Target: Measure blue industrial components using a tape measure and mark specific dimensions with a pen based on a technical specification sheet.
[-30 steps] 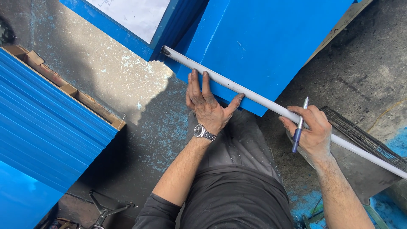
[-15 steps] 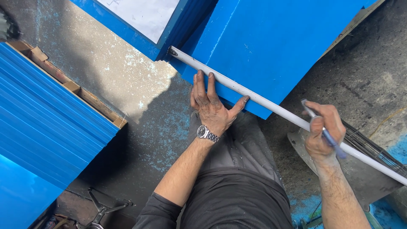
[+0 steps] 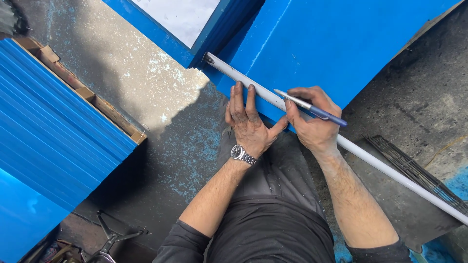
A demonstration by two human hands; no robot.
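Nearest the camera, the person's dark trousers (image 3: 273, 214) and two forearms, reaching forward over a stained concrete floor (image 3: 161, 146). Pliers (image 3: 114, 238) lay on the floor at the lower left, apart from the work. Left hand (image 3: 248, 124), wearing a wristwatch (image 3: 242, 155), was pressed flat with fingers spread, fingertips on a long white tube (image 3: 380, 163); nothing was grasped, the palm apparently serving to pin the tube so it would not slide. Right hand (image 3: 312, 122) was closed around a blue pen (image 3: 312, 108), held in a writing grip with the tip angled toward the tube just beside the left fingertips, apparently for marking along or on it. The tube lay diagonally from upper left to lower right, resting against the lower edge of a blue panel (image 3: 341, 44), seemingly as a straightedge. A wire grid (image 3: 414, 170) lay partly under the tube at the right. At the left, a stack of blue corrugated sheets (image 3: 53, 126) sat on a wooden frame (image 3: 97, 100). Farthest off, a blue frame (image 3: 165, 41) enclosed a pale surface.
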